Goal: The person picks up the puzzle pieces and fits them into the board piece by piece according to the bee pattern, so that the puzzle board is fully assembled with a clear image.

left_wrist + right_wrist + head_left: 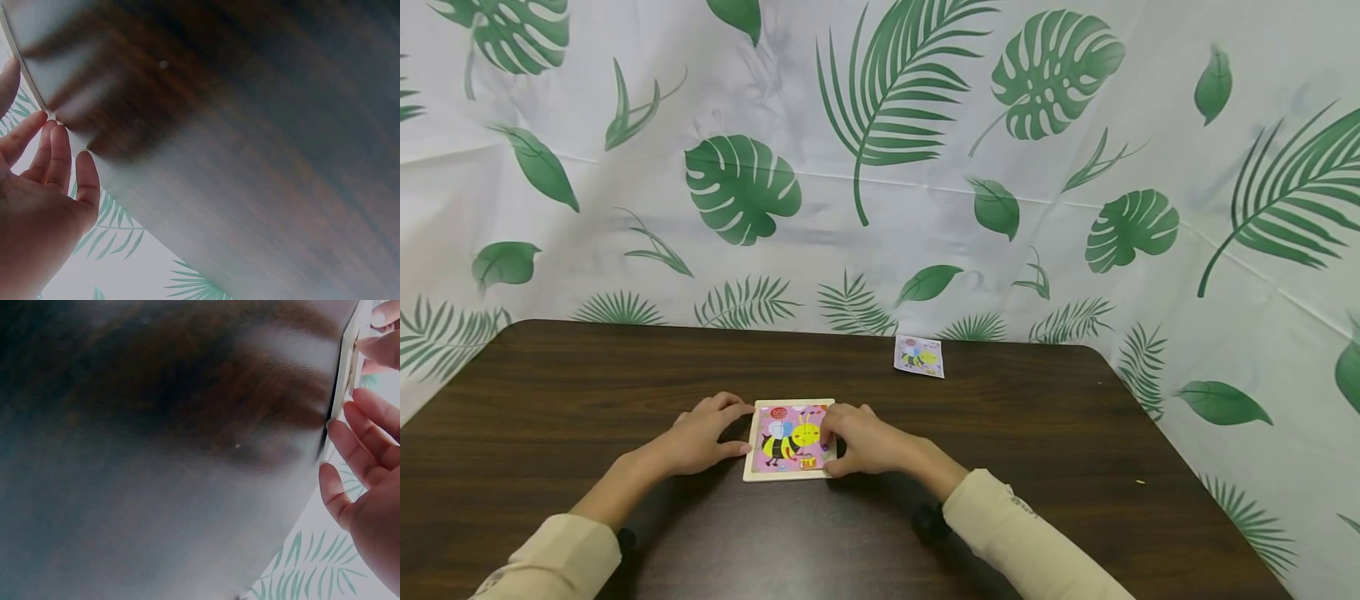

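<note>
A square wooden jigsaw puzzle (782, 477) with a pale frame lies on the dark table. Its pink picture shows a yellow and black bee with a honey pot. My left hand (703, 437) rests at the frame's left side, thumb and index fingertip spread along the edge. Over the right side of the picture is my right hand (868, 442), its index finger bent down onto the pieces and its thumb by the lower right edge. That hand hides the puzzle's right part. In the right wrist view, loosely bent fingers (362, 447) reach the frame's edge.
A small paper card (918, 357) with the same bee picture lies at the table's back edge, against a white leaf-patterned cloth (880, 250). A tiny yellow scrap (1140, 482) is on the right of the brown wood-grain table (1037, 433).
</note>
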`<action>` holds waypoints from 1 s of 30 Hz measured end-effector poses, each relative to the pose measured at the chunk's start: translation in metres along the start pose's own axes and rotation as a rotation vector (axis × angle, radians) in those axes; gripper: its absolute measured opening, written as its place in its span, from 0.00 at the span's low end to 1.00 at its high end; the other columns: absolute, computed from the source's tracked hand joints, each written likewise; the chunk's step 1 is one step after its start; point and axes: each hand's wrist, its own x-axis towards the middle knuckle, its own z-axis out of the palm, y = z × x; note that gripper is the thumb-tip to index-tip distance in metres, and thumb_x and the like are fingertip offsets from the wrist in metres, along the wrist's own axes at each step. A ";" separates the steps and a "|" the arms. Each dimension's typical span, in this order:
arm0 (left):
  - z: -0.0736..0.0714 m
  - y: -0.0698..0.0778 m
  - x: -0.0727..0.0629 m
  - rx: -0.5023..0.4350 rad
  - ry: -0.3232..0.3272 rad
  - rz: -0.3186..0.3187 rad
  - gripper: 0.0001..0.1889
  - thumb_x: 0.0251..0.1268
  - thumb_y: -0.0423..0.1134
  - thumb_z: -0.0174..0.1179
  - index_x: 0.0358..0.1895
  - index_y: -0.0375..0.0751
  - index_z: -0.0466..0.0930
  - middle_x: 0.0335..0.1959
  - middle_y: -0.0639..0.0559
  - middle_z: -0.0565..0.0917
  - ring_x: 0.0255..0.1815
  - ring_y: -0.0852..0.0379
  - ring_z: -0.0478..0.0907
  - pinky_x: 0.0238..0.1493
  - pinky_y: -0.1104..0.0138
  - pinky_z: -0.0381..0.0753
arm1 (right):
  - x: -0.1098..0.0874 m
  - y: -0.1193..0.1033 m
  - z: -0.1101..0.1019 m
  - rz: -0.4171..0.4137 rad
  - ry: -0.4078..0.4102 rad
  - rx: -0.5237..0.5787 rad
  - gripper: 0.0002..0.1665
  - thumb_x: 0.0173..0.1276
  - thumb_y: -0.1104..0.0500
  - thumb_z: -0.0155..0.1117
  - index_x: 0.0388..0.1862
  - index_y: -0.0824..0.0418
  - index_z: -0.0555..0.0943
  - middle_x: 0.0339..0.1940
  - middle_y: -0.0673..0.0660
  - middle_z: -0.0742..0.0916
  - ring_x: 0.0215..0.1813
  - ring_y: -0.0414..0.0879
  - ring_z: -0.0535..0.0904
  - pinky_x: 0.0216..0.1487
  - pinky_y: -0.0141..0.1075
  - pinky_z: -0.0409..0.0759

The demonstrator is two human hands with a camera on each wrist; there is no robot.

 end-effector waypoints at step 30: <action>0.000 0.000 0.000 0.003 0.001 0.002 0.28 0.54 0.45 0.64 0.57 0.34 0.71 0.52 0.36 0.70 0.53 0.37 0.65 0.45 0.39 0.64 | -0.009 0.004 0.002 -0.014 0.020 0.029 0.13 0.61 0.54 0.64 0.45 0.55 0.80 0.42 0.47 0.76 0.46 0.39 0.68 0.42 0.32 0.60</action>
